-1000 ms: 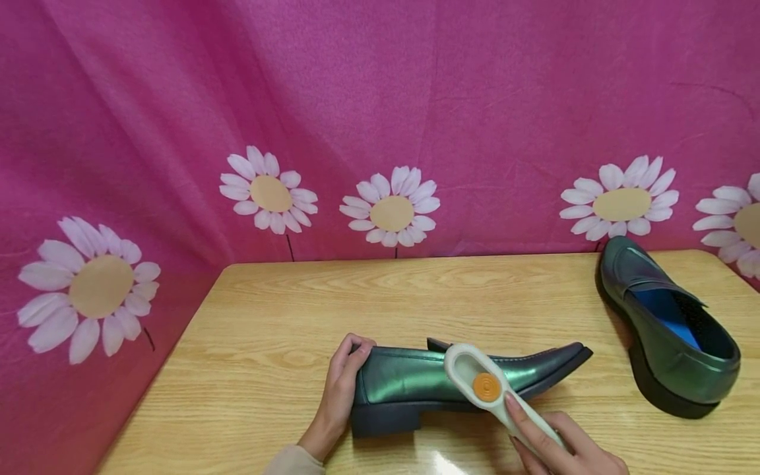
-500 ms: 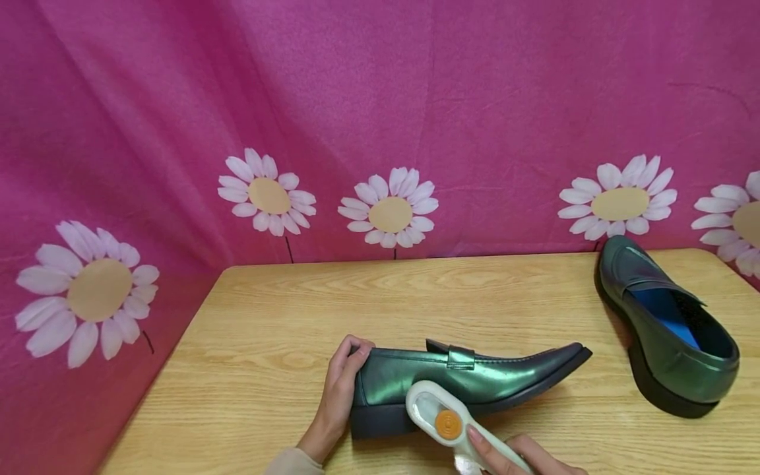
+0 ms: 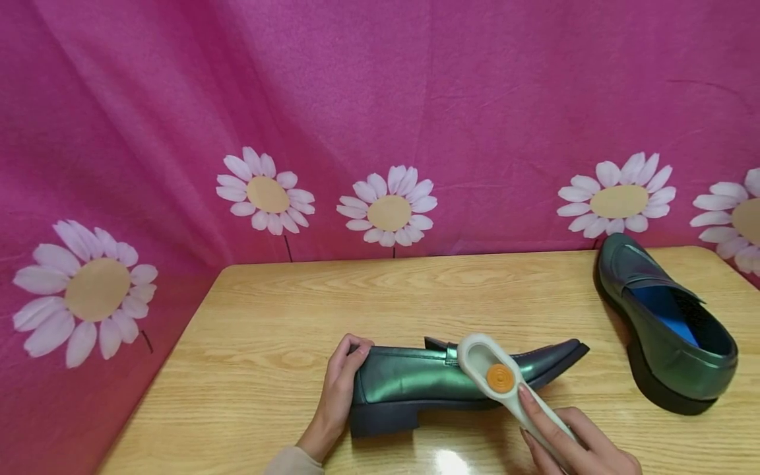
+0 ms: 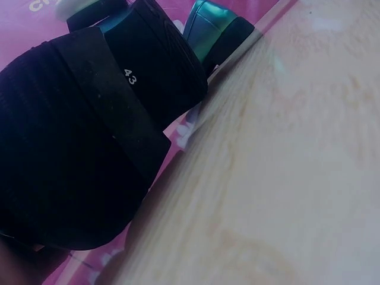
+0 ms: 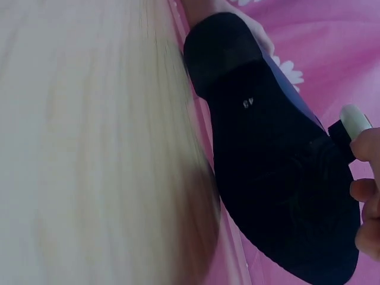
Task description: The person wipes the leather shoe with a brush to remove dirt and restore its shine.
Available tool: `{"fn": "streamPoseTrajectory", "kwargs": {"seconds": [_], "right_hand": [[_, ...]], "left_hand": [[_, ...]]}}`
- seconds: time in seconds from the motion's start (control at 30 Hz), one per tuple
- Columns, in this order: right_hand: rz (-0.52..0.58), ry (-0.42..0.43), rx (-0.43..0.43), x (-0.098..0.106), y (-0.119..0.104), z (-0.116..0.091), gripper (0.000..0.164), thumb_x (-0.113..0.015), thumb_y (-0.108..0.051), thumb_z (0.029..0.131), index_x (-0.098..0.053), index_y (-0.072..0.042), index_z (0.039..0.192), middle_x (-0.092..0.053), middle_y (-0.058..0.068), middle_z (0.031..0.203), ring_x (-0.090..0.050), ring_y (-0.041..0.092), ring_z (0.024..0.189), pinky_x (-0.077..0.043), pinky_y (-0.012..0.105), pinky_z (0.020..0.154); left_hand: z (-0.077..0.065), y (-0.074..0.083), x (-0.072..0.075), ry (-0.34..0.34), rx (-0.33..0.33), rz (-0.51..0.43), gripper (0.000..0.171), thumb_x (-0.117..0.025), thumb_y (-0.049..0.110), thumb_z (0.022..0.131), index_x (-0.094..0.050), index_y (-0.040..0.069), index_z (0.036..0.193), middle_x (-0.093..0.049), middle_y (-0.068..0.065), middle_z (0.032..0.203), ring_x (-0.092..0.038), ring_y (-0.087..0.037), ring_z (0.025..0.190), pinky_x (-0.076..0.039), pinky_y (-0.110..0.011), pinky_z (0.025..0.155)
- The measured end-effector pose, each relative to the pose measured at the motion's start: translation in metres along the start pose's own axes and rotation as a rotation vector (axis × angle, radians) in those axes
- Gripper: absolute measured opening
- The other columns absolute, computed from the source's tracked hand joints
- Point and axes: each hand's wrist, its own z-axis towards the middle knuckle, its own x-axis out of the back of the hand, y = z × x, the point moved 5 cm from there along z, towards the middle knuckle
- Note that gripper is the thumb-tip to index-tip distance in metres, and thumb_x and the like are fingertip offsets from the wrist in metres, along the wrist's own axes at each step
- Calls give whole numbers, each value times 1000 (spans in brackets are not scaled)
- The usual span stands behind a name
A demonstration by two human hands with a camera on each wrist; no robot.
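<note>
A glossy green-black loafer (image 3: 410, 379) lies sideways at the front of the table, toe to the right. My left hand (image 3: 343, 379) grips its heel end, thumb over the back rim. My right hand (image 3: 572, 439) holds a pale long-handled brush (image 3: 512, 394) with an oval head and an orange round button. Its head overlaps the loafer's side just right of the strap in the head view. From the right wrist, the brush's dark underside (image 5: 340, 139) shows against the upper's far edge. The black sole (image 5: 267, 154) carries the number 43.
A matching loafer (image 3: 695, 369) with a blue insole stands at the table's right side, toe towards the back. The wooden table (image 3: 267, 310) ends at a pink curtain (image 3: 356, 99) printed with daisies, behind and to the left.
The brush went left and down to the loafer's lower side, then back right and up to near the strap. My left hand and both loafers have stayed in place.
</note>
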Motion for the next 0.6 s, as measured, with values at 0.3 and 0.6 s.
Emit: {"fn": "streamPoseTrajectory", "kwargs": {"seconds": [0.3,0.6], "right_hand": [[236,-154,147,-22,-17,-16,39,-65,-42,90,-66,-26,125,-45,-22,86,-37,-13,58,-27,3,50],[36,-19,20,-2,0,-1,46,-44,-55,96,-67,-27,125,-51,-14,80,-39,-6,57,-29,6,49]], "left_hand": [[-2,0,0,-1,-27,-19,21,-47,18,98,-56,-1,99,-53,-23,115,-50,-22,105,-35,-28,94],[-1,0,0,13,-12,-21,24,-49,22,99,-56,0,102,-52,-21,117,-49,-22,110,-33,-28,98]]}}
